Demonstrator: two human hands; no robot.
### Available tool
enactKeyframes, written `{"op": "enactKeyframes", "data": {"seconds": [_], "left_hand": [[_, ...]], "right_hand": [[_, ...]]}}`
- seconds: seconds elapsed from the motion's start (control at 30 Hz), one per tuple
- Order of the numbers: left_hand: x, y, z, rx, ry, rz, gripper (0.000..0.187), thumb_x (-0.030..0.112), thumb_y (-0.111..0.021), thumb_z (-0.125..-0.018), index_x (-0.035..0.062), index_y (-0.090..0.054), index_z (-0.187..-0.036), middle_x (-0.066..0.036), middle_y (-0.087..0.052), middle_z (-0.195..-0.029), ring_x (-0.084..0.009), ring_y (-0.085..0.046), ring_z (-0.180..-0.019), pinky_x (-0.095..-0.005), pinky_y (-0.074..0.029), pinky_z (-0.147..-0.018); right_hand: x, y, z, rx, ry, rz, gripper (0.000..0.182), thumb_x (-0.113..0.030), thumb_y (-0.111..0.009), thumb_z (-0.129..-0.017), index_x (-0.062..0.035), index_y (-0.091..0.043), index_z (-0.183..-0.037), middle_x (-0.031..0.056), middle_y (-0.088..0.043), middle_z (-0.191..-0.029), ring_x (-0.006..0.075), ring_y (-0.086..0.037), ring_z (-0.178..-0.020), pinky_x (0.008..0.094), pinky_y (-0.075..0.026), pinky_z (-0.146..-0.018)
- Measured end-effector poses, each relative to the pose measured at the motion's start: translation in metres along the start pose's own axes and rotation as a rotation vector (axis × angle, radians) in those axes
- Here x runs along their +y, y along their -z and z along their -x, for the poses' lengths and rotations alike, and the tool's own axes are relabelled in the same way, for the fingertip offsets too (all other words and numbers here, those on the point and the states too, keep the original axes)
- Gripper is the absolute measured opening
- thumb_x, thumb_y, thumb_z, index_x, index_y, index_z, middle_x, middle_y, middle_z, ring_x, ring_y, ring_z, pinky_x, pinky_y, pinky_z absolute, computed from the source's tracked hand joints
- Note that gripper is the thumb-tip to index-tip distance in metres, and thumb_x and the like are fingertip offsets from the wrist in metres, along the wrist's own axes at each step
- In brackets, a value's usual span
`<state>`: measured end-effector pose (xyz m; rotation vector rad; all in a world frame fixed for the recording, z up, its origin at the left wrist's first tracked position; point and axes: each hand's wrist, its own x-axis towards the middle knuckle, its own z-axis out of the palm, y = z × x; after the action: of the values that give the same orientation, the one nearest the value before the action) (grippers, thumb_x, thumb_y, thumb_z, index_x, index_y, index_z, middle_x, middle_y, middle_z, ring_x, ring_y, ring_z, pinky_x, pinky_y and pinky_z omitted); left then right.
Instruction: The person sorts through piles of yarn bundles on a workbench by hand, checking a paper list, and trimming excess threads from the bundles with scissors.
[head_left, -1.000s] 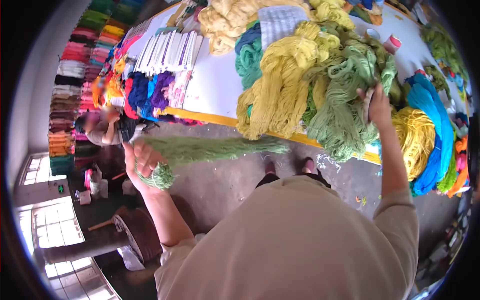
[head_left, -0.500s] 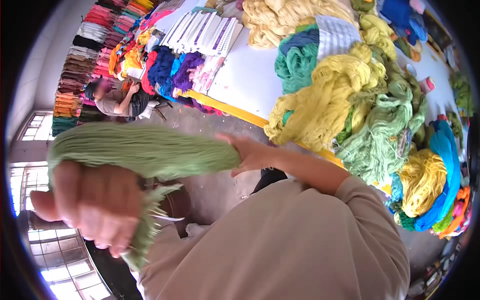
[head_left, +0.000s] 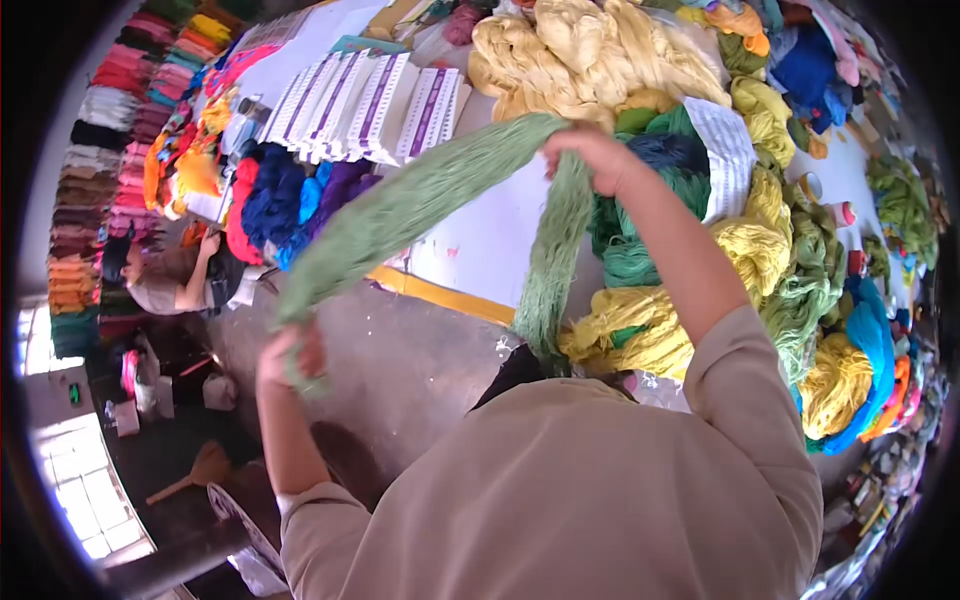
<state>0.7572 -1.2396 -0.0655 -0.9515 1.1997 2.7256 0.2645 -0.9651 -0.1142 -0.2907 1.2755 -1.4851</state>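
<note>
A long skein of pale green yarn point(head_left: 430, 195) is stretched up in the air across my front. My left hand point(head_left: 292, 352), slightly blurred, is closed round its lower left end, and a short bit of yarn shows below the fingers. My right hand point(head_left: 590, 158) grips the skein higher up, over the white table. From there the other end hangs down to near my waist. Behind my right hand and forearm lie dark teal and green skeins point(head_left: 655, 190) and a yellow heap of yarn point(head_left: 630, 315).
The white table point(head_left: 460, 255) has a yellow edge point(head_left: 440, 296). On it are white-and-purple booklets point(head_left: 360, 105), cream skeins point(head_left: 590, 50) and navy yarn point(head_left: 275, 190). Another person point(head_left: 170, 275) sits at the left by hanging coloured skeins point(head_left: 105, 170). A broom point(head_left: 195, 470) lies lower left.
My left hand has moved away from the camera, and my right hand has risen over the table. The skein now slants upward to the right, with one end hanging from my right hand.
</note>
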Motion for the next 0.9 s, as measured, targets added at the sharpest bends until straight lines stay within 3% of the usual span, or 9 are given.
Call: {"op": "enactKeyframes", "data": {"seconds": [0.1, 0.17, 0.2, 0.23, 0.33, 0.43, 0.57, 0.7, 0.9], "left_hand": [[-0.056, 0.020, -0.140, 0.270, 0.117, -0.307, 0.036, 0.039, -0.075, -0.086, 0.0067, -0.060, -0.092, -0.004, -0.057, -0.069, -0.0154, -0.052, -0.049, -0.0333, -0.049, -0.048], [-0.096, 0.021, -0.233, 0.393, 0.191, -0.522, 0.035, 0.036, -0.077, -0.086, 0.0063, -0.061, -0.093, -0.004, -0.058, -0.071, -0.0159, -0.056, -0.054, -0.0350, -0.054, -0.056], [-0.116, 0.022, -0.270, 0.400, 0.197, -0.639, 0.034, 0.033, -0.078, -0.085, 0.0047, -0.063, -0.096, -0.005, -0.062, -0.075, -0.0161, -0.062, -0.063, -0.0358, -0.055, -0.061], [-0.138, 0.031, -0.302, 0.379, 0.138, -0.785, 0.039, 0.036, -0.079, -0.084, 0.0026, -0.063, -0.097, -0.008, -0.065, -0.078, -0.0201, -0.064, -0.067, -0.0381, -0.055, -0.065], [-0.190, 0.070, -0.362, 0.327, -0.013, -1.421, 0.057, 0.045, -0.079, -0.077, -0.0035, -0.063, -0.103, -0.020, -0.070, -0.091, -0.0347, -0.069, -0.084, -0.0443, -0.053, -0.076], [-0.196, 0.065, -0.363, 0.356, -0.035, -1.462, 0.064, 0.049, -0.078, -0.074, -0.0034, -0.062, -0.107, -0.024, -0.069, -0.098, -0.0408, -0.067, -0.093, -0.0464, -0.052, -0.082], [-0.200, 0.091, -0.352, 0.387, -0.099, -1.479, 0.070, 0.048, -0.079, -0.073, -0.0037, -0.059, -0.116, -0.025, -0.067, -0.109, -0.0398, -0.065, -0.103, -0.0461, -0.050, -0.090], [-0.197, 0.084, -0.337, 0.511, -0.086, -1.708, 0.085, 0.045, -0.081, -0.072, -0.0015, -0.049, -0.134, -0.028, -0.060, -0.123, -0.0457, -0.057, -0.115, -0.0522, -0.046, -0.098], [-0.215, 0.023, -0.321, 0.633, -0.109, -1.696, 0.084, 0.041, -0.081, -0.076, -0.0030, -0.046, -0.138, -0.033, -0.052, -0.129, -0.0469, -0.052, -0.120, -0.0549, -0.044, -0.101]], "right_hand": [[0.008, 0.063, -0.061, 0.230, -0.052, 0.160, 0.024, -0.018, -0.070, -0.073, -0.0006, -0.068, -0.090, 0.0127, -0.065, -0.078, 0.0264, -0.066, -0.073, 0.0408, -0.054, -0.070], [0.025, 0.088, -0.076, 0.521, 0.110, 0.859, 0.037, -0.025, -0.074, -0.070, -0.0007, -0.068, -0.096, 0.0154, -0.067, -0.090, 0.0300, -0.066, -0.088, 0.0413, -0.054, -0.079], [0.042, 0.095, -0.082, 0.630, 0.335, 1.003, 0.054, -0.029, -0.073, -0.073, 0.0010, -0.064, -0.117, 0.0201, -0.069, -0.107, 0.0329, -0.068, -0.095, 0.0416, -0.056, -0.083], [0.077, 0.130, -0.126, 0.692, 0.103, 1.384, 0.067, -0.033, -0.073, -0.072, 0.0000, -0.056, -0.128, 0.0212, -0.066, -0.117, 0.0340, -0.067, -0.103, 0.0417, -0.056, -0.088], [0.066, 0.076, -0.058, 0.572, 0.150, 1.219, 0.077, -0.041, -0.074, -0.077, 0.0015, -0.048, -0.136, 0.0249, -0.058, -0.124, 0.0389, -0.057, -0.117, 0.0439, -0.046, -0.101], [0.079, 0.044, 0.033, 0.521, 0.553, 0.972, 0.062, -0.020, -0.076, -0.083, -0.0029, -0.047, -0.135, 0.0157, -0.058, -0.121, 0.0295, -0.063, -0.105, 0.0393, -0.051, -0.093], [0.078, 0.029, 0.182, 0.529, 0.514, 0.596, 0.051, -0.001, -0.067, -0.089, -0.0042, -0.048, -0.137, 0.0111, -0.062, -0.119, 0.0191, -0.068, -0.096, 0.0337, -0.056, -0.082], [0.120, 0.052, 0.305, 0.920, 0.348, 0.484, 0.038, 0.002, -0.062, -0.093, -0.0030, -0.056, -0.130, 0.0093, -0.067, -0.109, 0.0155, -0.067, -0.092, 0.0307, -0.055, -0.081], [0.185, 0.127, 0.448, 1.281, 0.082, 0.591, 0.029, -0.015, -0.067, -0.091, -0.0046, -0.064, -0.118, 0.0100, -0.073, -0.097, 0.0202, -0.071, -0.082, 0.0339, -0.056, -0.075]]}}
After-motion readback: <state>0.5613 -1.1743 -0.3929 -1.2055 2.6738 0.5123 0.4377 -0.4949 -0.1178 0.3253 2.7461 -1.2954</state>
